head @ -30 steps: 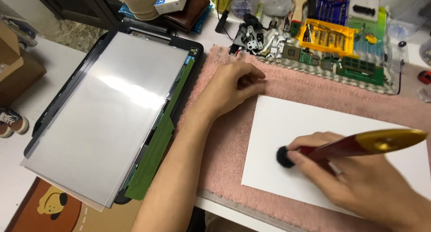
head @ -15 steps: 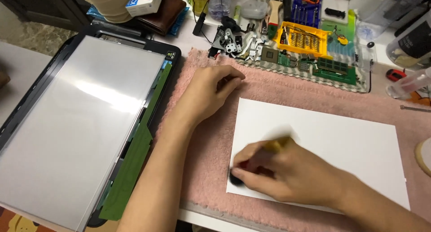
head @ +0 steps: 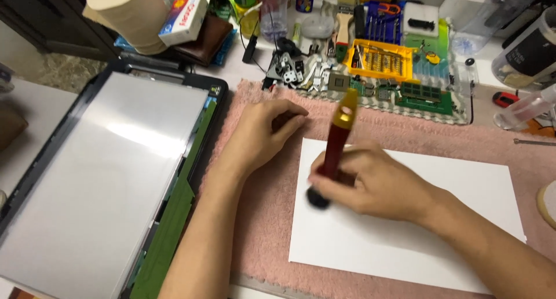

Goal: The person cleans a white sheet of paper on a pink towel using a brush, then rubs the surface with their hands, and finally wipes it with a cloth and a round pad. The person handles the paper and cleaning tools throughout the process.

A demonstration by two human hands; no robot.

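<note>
Your right hand [head: 379,183] has its grip closed around a red tool with a gold end [head: 337,142] — the fingers wrap the lower part of the shaft, and the gold end tilts up and away from you. The tool's round black tip [head: 318,199] is down on the white sheet of paper [head: 434,241], near the sheet's left edge.

Your left hand [head: 266,131] holds nothing; its fingers are loosely curled, and it rests on the pink towel [head: 260,229] just beside the paper's upper left corner. The paper lies flat on that towel.

To your left, on the surface, lies an opened flat panel with a pale grey sheet [head: 110,177] and a green board strip along its right edge. Beyond the towel sit a yellow case of screwdriver bits [head: 379,59], green circuit boards [head: 425,93] and a roll of tissue [head: 124,12].
</note>
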